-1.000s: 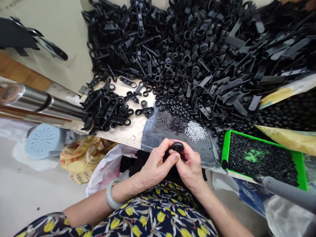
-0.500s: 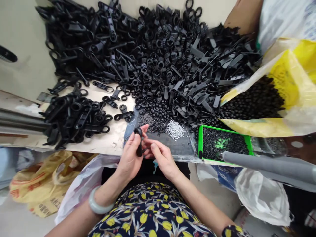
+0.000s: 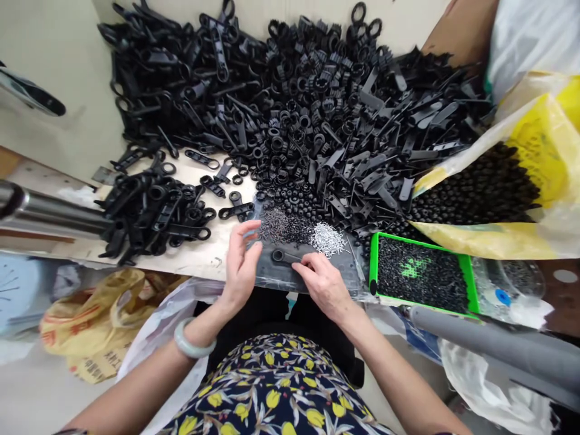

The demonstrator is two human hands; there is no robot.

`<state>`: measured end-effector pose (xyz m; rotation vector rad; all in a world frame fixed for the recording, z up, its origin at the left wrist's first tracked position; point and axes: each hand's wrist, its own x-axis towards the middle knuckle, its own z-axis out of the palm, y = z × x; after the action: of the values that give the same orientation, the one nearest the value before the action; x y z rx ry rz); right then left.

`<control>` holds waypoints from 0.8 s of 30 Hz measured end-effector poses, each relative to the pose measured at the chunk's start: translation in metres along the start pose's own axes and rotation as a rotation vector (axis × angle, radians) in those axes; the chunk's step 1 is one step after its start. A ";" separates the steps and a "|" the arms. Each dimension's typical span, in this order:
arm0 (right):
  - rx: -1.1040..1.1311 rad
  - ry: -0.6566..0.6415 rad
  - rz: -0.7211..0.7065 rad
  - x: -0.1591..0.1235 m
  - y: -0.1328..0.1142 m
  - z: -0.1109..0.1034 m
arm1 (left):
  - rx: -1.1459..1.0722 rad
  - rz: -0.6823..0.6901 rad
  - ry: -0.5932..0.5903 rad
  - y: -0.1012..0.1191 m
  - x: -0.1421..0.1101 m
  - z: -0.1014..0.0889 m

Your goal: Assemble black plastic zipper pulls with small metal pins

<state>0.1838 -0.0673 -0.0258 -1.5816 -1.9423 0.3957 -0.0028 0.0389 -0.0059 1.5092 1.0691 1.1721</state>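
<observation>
My right hand (image 3: 324, 284) pinches one end of a black plastic handle with a ring end (image 3: 284, 257), which lies low over the dark work mat (image 3: 276, 275). The ring end points left, towards my left hand (image 3: 242, 257). That hand is empty, its fingers curved and the thumb held apart. Just beyond the handle sit a heap of small silver pins (image 3: 327, 238) and a patch of tiny dark metal pieces (image 3: 274, 225). Small round black parts (image 3: 296, 202) lie behind them.
Black plastic parts (image 3: 303, 103) are heaped along the back. A pile of ringed handles (image 3: 158, 211) lies at left. On the right are a green tray (image 3: 374, 260) of small black pieces, a yellow bag (image 3: 553, 133) of black parts and a grey bar (image 3: 489, 335). A metal tube (image 3: 58, 214) juts in from the left.
The handle has gone from my left hand to my right and now lies low over the mat. My left hand has opened and moved slightly away. The whole view has shifted a little.
</observation>
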 end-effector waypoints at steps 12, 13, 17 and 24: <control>-0.091 0.079 0.015 -0.016 0.005 -0.002 | 0.545 0.524 -0.708 0.016 0.069 0.134; -0.072 0.088 0.022 -0.021 0.004 -0.003 | 0.587 0.552 -0.715 0.013 0.070 0.140; -0.014 0.158 0.029 -0.037 0.002 0.002 | 0.769 0.657 -0.714 0.005 0.068 0.153; 0.095 0.250 0.188 -0.045 0.004 -0.015 | 0.708 0.570 -0.765 0.013 0.068 0.145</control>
<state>0.2010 -0.1118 -0.0281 -1.6707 -1.5725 0.3429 0.1523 0.0801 0.0007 2.6453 0.5267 0.4238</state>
